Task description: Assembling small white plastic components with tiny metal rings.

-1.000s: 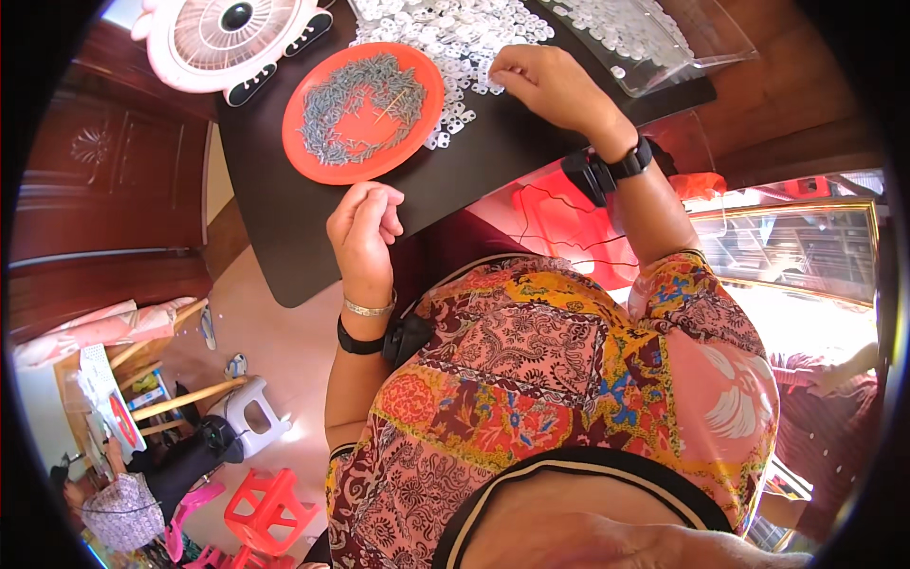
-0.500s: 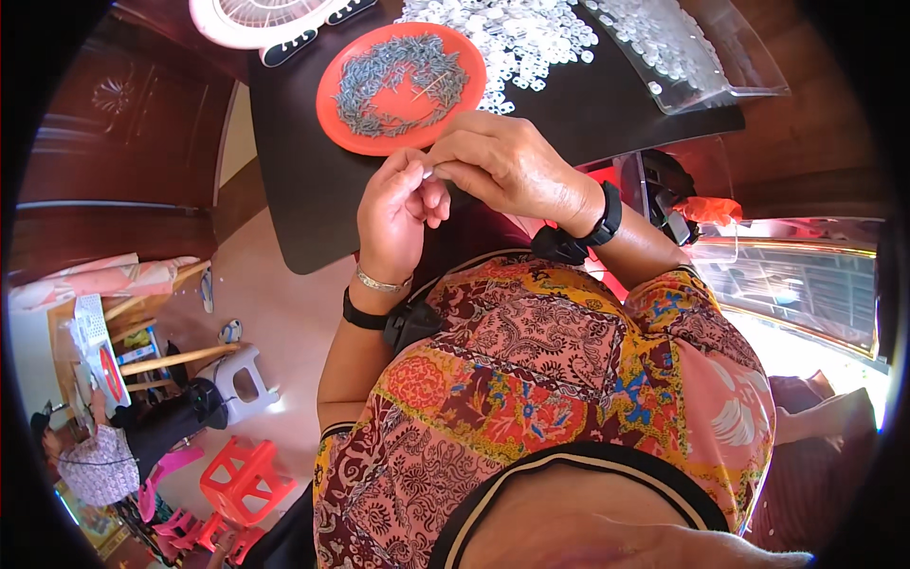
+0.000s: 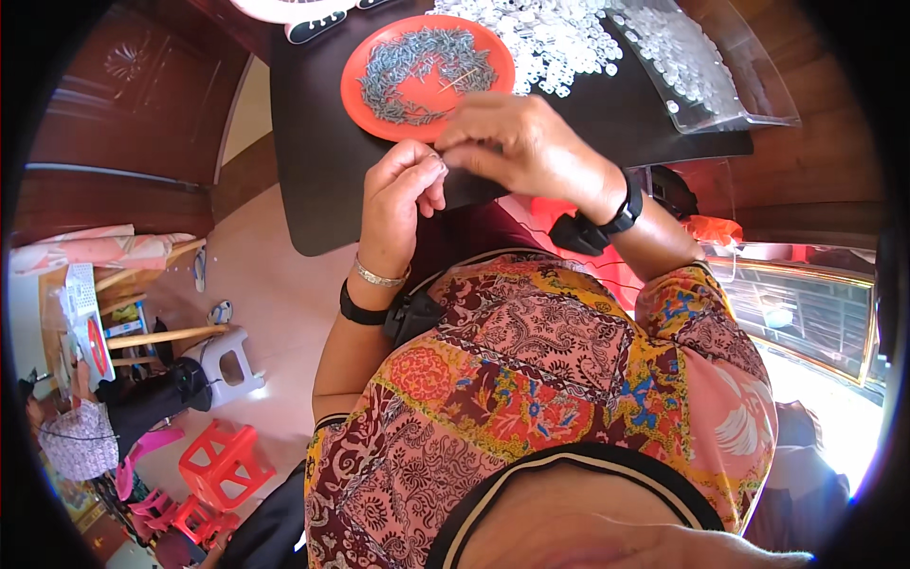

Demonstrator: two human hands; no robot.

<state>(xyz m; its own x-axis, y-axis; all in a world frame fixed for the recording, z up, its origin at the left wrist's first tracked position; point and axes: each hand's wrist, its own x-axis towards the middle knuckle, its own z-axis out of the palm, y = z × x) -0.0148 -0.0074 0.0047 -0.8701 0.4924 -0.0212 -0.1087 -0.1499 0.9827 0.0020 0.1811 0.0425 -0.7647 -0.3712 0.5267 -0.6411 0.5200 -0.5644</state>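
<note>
My left hand [image 3: 400, 199] is raised just in front of the red plate, with thumb and forefinger pinched together. Between those fingertips, whatever is held is too small to make out. My right hand [image 3: 531, 147] comes in from the right with its fingers bent and closed, fingertips beside the left thumb; they are slightly blurred, and what they hold is hidden. Behind both hands, the red plate [image 3: 358, 102] carries a ring of small grey screws [image 3: 398, 59] and a thin light stick [image 3: 460, 79]. Many small white plastic pieces [image 3: 540, 43] are heaped to the plate's right.
A clear plastic tray [image 3: 749, 104] with more white pieces lies at the right of the black table [image 3: 318, 180]. Part of a white-and-pink fan [image 3: 284, 9] stands at the back left. On the floor are a red stool [image 3: 223, 465] and a grey stool [image 3: 227, 370]; a person [image 3: 81, 441] sits far left.
The head view has shifted a little, so the plate and table appear farther right and higher. My right fingertips have moved slightly off the left ones, and the whitish bit between them is harder to see.
</note>
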